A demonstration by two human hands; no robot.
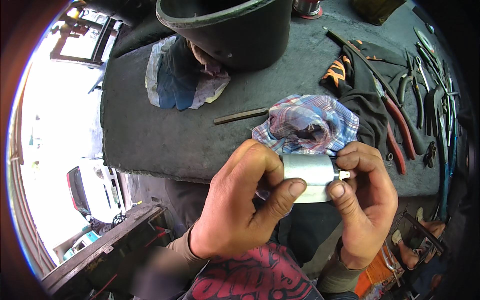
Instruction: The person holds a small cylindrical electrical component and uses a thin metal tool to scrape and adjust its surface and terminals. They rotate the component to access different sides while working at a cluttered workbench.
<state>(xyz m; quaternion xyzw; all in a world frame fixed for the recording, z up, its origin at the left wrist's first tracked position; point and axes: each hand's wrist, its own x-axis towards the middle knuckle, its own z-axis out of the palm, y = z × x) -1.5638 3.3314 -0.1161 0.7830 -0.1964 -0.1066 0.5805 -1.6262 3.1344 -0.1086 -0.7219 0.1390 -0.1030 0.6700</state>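
A short silver metal cylinder [308, 176] with a dark end and a small whitish tip is held level above the bench's near edge. My left hand [245, 197] is closed round its left end, with the thumb pressed on the front. At the dark right end, my right hand [367, 200] pinches with thumb and bent fingers, beside the whitish tip. Just beyond the cylinder lies a crumpled plaid cloth [295, 117], partly covered by my fingers. What the tip is made of is too small to tell.
On the dark workbench [145, 135] stand a black bucket [230, 40] and a solder spool [307, 9]. Stained rags [182, 80], a metal bar [240, 116], a black printed cloth [367, 92] and red-handled cutters [397, 125] lie about. Several tools crowd the right edge.
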